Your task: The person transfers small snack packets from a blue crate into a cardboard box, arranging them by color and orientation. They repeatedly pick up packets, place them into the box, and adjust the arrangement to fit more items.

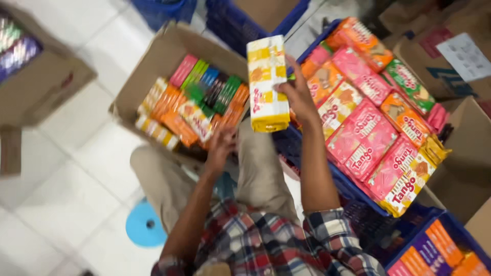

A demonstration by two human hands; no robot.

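My right hand (298,94) is raised and grips a tall yellow and white snack pack (267,82) by its right edge, holding it upright between two containers. My left hand (221,145) reaches down to the near edge of an open cardboard box (153,61) and touches the orange and multicoloured packets (192,105) stacked inside; whether it grips one is unclear. My legs in tan trousers and my plaid sleeves fill the lower middle.
A blue crate (353,189) on the right is heaped with pink, orange and green wafer packs (371,128). Another blue crate (434,250) holds orange packs at bottom right. Cardboard boxes stand at far left (46,87) and right (463,168). A blue stool (146,225) is under me on white tiles.
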